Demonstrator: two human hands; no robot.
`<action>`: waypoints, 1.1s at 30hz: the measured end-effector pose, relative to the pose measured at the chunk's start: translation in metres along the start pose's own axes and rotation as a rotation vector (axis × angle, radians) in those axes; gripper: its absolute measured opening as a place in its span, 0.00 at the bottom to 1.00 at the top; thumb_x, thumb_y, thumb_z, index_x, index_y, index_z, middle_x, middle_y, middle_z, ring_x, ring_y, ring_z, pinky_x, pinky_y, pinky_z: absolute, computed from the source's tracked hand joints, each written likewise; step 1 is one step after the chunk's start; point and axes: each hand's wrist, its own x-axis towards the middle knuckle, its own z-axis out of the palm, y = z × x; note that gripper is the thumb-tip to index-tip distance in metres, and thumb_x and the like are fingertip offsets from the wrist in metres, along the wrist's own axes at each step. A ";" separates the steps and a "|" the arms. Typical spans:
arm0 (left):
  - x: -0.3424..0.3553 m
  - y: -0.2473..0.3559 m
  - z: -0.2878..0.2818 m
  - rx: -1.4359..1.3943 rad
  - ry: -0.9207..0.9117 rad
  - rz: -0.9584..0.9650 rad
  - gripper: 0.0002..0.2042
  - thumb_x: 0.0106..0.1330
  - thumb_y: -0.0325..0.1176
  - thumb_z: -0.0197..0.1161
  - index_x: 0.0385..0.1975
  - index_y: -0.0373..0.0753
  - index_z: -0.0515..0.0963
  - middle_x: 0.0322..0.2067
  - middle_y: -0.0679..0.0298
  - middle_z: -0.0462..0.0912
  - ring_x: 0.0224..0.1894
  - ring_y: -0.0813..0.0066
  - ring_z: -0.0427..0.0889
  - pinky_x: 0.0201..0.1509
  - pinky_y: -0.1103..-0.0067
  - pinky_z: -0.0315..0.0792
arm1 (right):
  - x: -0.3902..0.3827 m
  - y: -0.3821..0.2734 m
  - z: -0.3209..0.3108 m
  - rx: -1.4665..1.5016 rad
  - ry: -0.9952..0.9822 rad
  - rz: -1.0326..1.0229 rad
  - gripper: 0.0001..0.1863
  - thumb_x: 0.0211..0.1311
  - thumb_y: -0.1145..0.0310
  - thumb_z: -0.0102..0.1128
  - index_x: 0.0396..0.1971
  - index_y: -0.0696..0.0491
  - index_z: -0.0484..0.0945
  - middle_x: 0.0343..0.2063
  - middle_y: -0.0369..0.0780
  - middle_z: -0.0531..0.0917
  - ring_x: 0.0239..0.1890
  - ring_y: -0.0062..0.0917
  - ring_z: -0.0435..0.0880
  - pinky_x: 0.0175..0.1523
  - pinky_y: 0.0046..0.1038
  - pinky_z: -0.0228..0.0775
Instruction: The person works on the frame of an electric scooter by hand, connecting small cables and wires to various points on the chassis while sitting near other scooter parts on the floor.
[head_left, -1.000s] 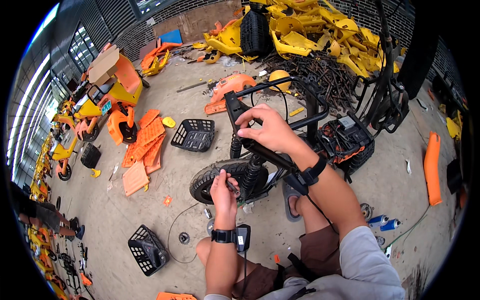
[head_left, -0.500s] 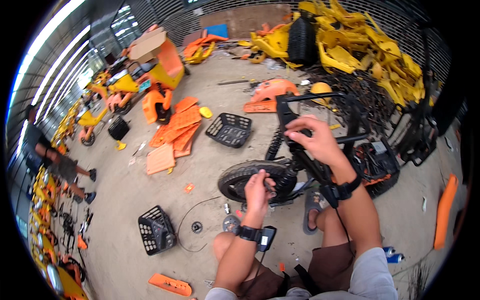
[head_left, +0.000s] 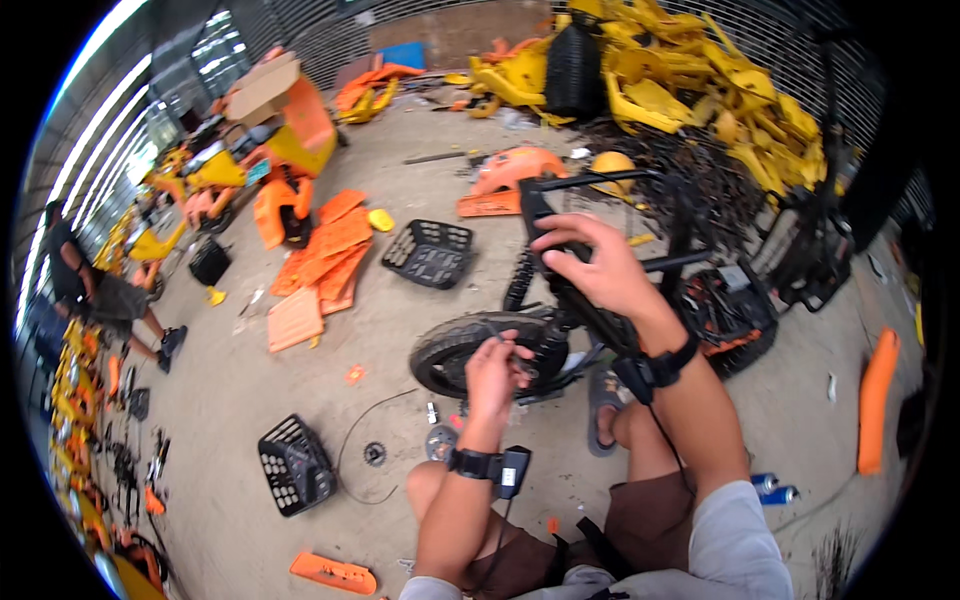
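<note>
A stripped black bike frame (head_left: 585, 305) stands before me, its rear wheel (head_left: 432, 358) pointing left. My right hand (head_left: 605, 270) rests against the upper part of the frame, thumb and fingers apart, with black metal showing between them. Lower down, my left hand (head_left: 490, 382) is closed beside the wheel, fingertips pinched together; what they hold, if anything, is too small to make out. Next to that hand is a black coil shock absorber (head_left: 550, 350). Both wrists wear black straps with small devices and cables.
Black plastic baskets (head_left: 428, 255) (head_left: 297, 466) lie on the concrete, with a small sprocket (head_left: 375, 454) and thin cable nearby. Orange panels (head_left: 325, 255) are stacked beyond. Yellow body parts (head_left: 680, 80) pile up at the back. Another person (head_left: 95, 285) is at far left, beside rows of scooters.
The whole view has swung slightly to the right, so the scene sits further left. Both hands keep nearly the same places against the bike. The person at far left has shifted their legs.
</note>
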 end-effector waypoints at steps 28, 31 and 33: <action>-0.006 0.003 0.013 0.389 0.008 0.114 0.14 0.70 0.30 0.54 0.49 0.29 0.76 0.20 0.65 0.80 0.15 0.86 0.68 0.20 0.86 0.65 | -0.009 -0.013 0.007 -0.143 0.125 0.079 0.11 0.46 0.66 0.73 0.32 0.53 0.86 0.31 0.39 0.81 0.44 0.31 0.77 0.51 0.30 0.69; -0.008 0.003 0.010 0.406 -0.016 0.116 0.13 0.71 0.31 0.53 0.47 0.29 0.77 0.20 0.65 0.80 0.17 0.85 0.70 0.23 0.87 0.66 | -0.013 -0.011 0.012 -0.183 0.173 0.127 0.11 0.45 0.64 0.74 0.30 0.49 0.87 0.32 0.38 0.79 0.44 0.32 0.76 0.51 0.31 0.68; -0.007 0.003 0.008 0.418 -0.019 0.147 0.12 0.71 0.30 0.53 0.46 0.29 0.77 0.20 0.64 0.80 0.18 0.84 0.72 0.25 0.86 0.67 | -0.012 -0.013 0.018 -0.267 0.240 0.128 0.09 0.44 0.65 0.76 0.28 0.49 0.87 0.33 0.37 0.77 0.41 0.30 0.76 0.48 0.28 0.68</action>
